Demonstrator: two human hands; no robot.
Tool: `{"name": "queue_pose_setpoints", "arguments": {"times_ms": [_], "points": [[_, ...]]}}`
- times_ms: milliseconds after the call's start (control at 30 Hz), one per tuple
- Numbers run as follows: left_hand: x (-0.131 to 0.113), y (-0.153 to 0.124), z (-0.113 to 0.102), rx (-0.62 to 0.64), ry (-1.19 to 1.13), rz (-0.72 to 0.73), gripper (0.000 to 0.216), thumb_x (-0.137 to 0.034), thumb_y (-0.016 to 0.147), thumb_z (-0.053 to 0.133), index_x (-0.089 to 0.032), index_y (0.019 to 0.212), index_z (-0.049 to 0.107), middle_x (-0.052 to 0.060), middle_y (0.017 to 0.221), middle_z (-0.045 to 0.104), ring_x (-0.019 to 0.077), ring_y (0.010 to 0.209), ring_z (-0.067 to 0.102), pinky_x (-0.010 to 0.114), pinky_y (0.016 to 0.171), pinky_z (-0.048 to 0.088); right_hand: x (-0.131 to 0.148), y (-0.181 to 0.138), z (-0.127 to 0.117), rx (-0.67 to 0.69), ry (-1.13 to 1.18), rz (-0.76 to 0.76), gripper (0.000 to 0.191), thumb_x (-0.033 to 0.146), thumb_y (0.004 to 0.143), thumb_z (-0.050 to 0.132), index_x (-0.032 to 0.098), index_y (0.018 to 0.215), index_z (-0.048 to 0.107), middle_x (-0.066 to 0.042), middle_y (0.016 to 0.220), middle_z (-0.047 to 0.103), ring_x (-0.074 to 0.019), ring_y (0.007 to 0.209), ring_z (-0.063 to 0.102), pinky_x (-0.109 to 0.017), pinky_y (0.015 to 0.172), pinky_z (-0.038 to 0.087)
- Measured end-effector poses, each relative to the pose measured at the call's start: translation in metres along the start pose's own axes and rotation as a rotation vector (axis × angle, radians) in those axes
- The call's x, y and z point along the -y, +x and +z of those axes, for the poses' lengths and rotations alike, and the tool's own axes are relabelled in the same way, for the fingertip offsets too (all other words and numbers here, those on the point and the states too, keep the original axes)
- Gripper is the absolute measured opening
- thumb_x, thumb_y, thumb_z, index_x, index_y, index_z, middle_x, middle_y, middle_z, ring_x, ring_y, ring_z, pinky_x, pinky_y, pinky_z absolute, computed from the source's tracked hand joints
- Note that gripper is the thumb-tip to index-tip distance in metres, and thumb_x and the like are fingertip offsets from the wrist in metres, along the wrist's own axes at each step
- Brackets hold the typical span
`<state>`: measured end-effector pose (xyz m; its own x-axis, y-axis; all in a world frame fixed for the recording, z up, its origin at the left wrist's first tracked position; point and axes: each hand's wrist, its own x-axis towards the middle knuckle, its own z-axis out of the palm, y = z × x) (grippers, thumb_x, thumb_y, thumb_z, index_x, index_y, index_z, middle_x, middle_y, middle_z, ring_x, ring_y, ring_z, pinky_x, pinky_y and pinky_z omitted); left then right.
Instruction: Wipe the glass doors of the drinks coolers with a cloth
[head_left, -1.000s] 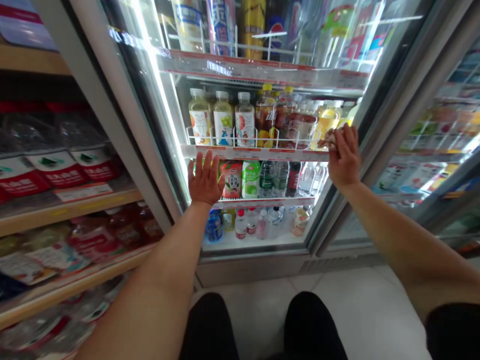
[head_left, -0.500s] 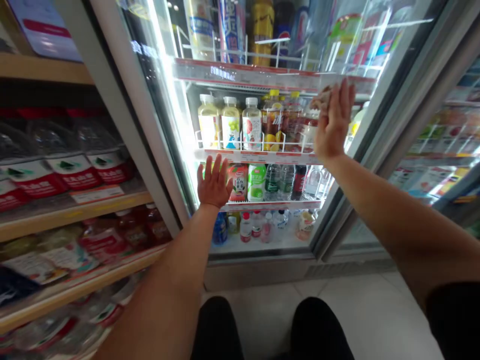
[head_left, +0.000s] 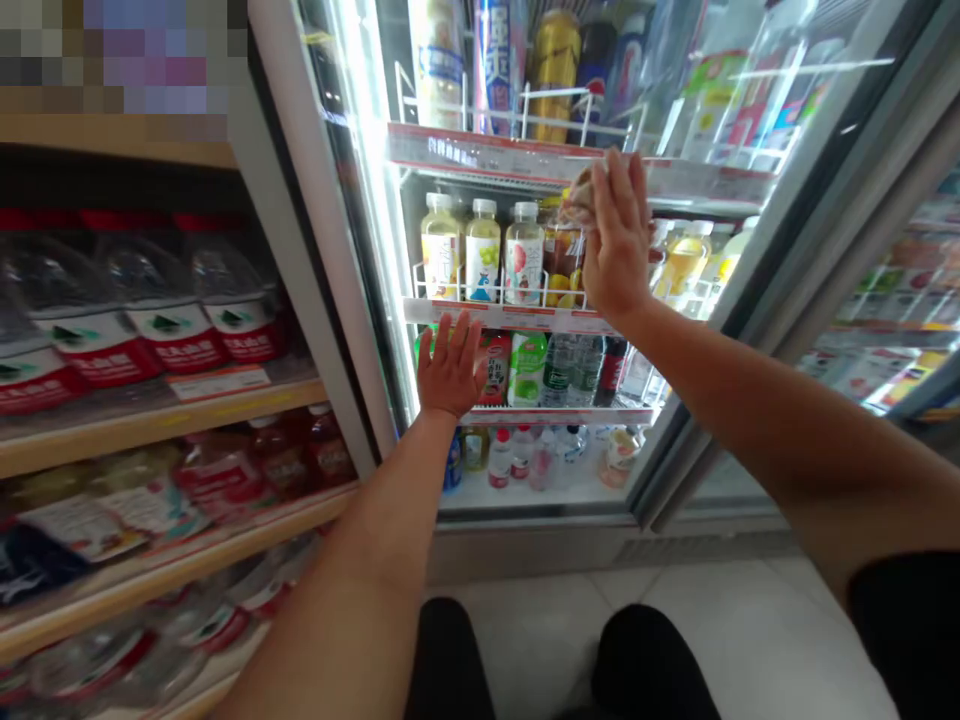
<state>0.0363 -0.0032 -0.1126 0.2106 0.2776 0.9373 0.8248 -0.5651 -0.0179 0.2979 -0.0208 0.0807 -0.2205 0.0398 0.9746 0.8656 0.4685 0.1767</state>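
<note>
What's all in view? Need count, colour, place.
Fridge door: one, clear glass, grey frame, ahead
Light strip: one, white, behind door's left side
Gold drink: one, gold, top shelf
White-capped bottles: three, pale labels, middle shelf, left
Green pack: one, green, third shelf
Small red-capped bottles: two, clear, bottom shelf
Other drinks: uncounted (overlapping, blurred), mixed colours, same shelves
Red-labelled bottles: at least four, clear, left rack
Floor: one, pale tiles, below
Pixelated patch: one, unreadable, top left
Cloth: one, pale brown, against door
Trouser legs: two, black, bottom
Sleeve: one, black, lower right
Left hand: one, bare, spread at door's left
Right hand: one, bare, holding cloth at door
</note>
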Motion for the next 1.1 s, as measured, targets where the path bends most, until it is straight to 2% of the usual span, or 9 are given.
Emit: {"name": "queue_pose_setpoints", "arguments": {"times_ms": [67, 267, 433, 633, 700, 767, 867, 1000, 1100], "points": [[0.0, 0.0, 0.0, -0.003, 0.002, 0.008, 0.059, -0.042, 0.102, 0.043, -0.019, 0.157, 0.042, 0.01, 0.163, 0.037, 0.0247, 0.158, 0.015, 0.048, 0.132, 0.003, 0.009, 0.005, -0.001, 0.036, 0.002, -0.013, 0.051, 0.021, 0.106, 0.029, 0.015, 0.155, 0.04, -0.007, 0.165, 0.037, -0.0183, 0.159, 0.017, -0.045, 0.132, 0.021], [0.002, -0.002, 0.002, -0.068, 0.06, 0.062, 0.057, -0.039, 0.103, 0.045, -0.018, 0.156, 0.043, 0.01, 0.161, 0.04, 0.0238, 0.158, 0.013, 0.047, 0.132, 0.004, 0.017, 0.047, 0.006, -0.027, 0.007, 0.082, 0.049, 0.021, 0.108, 0.026, 0.01, 0.153, 0.04, -0.009, 0.166, 0.037, -0.0158, 0.158, 0.019, -0.043, 0.133, 0.017], [0.003, -0.002, 0.003, -0.071, 0.047, 0.081, 0.058, -0.04, 0.103, 0.045, -0.02, 0.157, 0.04, 0.007, 0.162, 0.039, 0.0227, 0.158, 0.013, 0.046, 0.133, 0.003, 0.041, 0.042, 0.023, 0.105, 0.06, -0.053, 0.048, 0.024, 0.107, 0.032, 0.028, 0.153, 0.043, 0.004, 0.165, 0.038, -0.0166, 0.16, 0.016, -0.046, 0.133, 0.02], [0.001, -0.001, 0.0, -0.152, 0.129, 0.141, 0.062, -0.035, 0.102, 0.049, -0.017, 0.16, 0.035, 0.009, 0.163, 0.037, 0.0222, 0.158, 0.009, 0.044, 0.133, 0.003, 0.046, 0.085, 0.036, 0.015, 0.042, 0.011, 0.047, 0.025, 0.109, 0.028, 0.02, 0.154, 0.039, 0.0, 0.166, 0.037, -0.0157, 0.159, 0.017, -0.046, 0.134, 0.017], [0.0, -0.001, -0.001, -0.165, 0.151, 0.16, 0.064, -0.034, 0.101, 0.05, -0.017, 0.16, 0.034, 0.01, 0.163, 0.037, 0.0221, 0.158, 0.008, 0.044, 0.132, 0.004, 0.054, 0.089, 0.039, 0.01, 0.047, 0.02, 0.046, 0.026, 0.108, 0.028, 0.028, 0.151, 0.042, 0.007, 0.165, 0.038, -0.0131, 0.159, 0.017, -0.044, 0.134, 0.02], [0.0, 0.0, -0.002, -0.166, 0.146, 0.162, 0.064, -0.034, 0.101, 0.05, -0.016, 0.16, 0.033, 0.01, 0.163, 0.037, 0.0222, 0.158, 0.008, 0.044, 0.132, 0.004, 0.064, 0.087, 0.043, 0.085, 0.07, -0.029, 0.044, 0.026, 0.106, 0.032, 0.035, 0.147, 0.046, 0.011, 0.162, 0.041, -0.0119, 0.158, 0.02, -0.043, 0.134, 0.023], [0.0, 0.0, -0.002, -0.167, 0.141, 0.161, 0.063, -0.034, 0.102, 0.049, -0.016, 0.16, 0.033, 0.01, 0.162, 0.038, 0.0222, 0.158, 0.009, 0.043, 0.132, 0.005, 0.071, 0.096, 0.047, 0.159, 0.098, -0.095, 0.043, 0.018, 0.106, 0.035, 0.025, 0.147, 0.049, 0.005, 0.162, 0.043, -0.0149, 0.158, 0.024, -0.046, 0.134, 0.021], [0.002, -0.002, 0.0, -0.15, 0.159, 0.14, 0.059, -0.036, 0.102, 0.046, -0.016, 0.158, 0.039, 0.01, 0.161, 0.041, 0.0223, 0.158, 0.011, 0.044, 0.132, 0.006, 0.062, 0.121, 0.051, 0.033, 0.041, -0.006, 0.049, 0.005, 0.103, 0.036, 0.009, 0.152, 0.04, -0.003, 0.166, 0.038, -0.02, 0.158, 0.02, -0.048, 0.133, 0.015], [0.003, -0.002, 0.001, -0.097, 0.123, 0.093, 0.057, -0.039, 0.103, 0.043, -0.018, 0.156, 0.043, 0.01, 0.161, 0.041, 0.0231, 0.158, 0.015, 0.046, 0.132, 0.007, 0.067, 0.107, 0.055, -0.013, 0.038, -0.034, 0.047, 0.013, 0.105, 0.036, 0.016, 0.152, 0.043, -0.002, 0.165, 0.039, -0.0179, 0.158, 0.022, -0.045, 0.133, 0.022]]}}
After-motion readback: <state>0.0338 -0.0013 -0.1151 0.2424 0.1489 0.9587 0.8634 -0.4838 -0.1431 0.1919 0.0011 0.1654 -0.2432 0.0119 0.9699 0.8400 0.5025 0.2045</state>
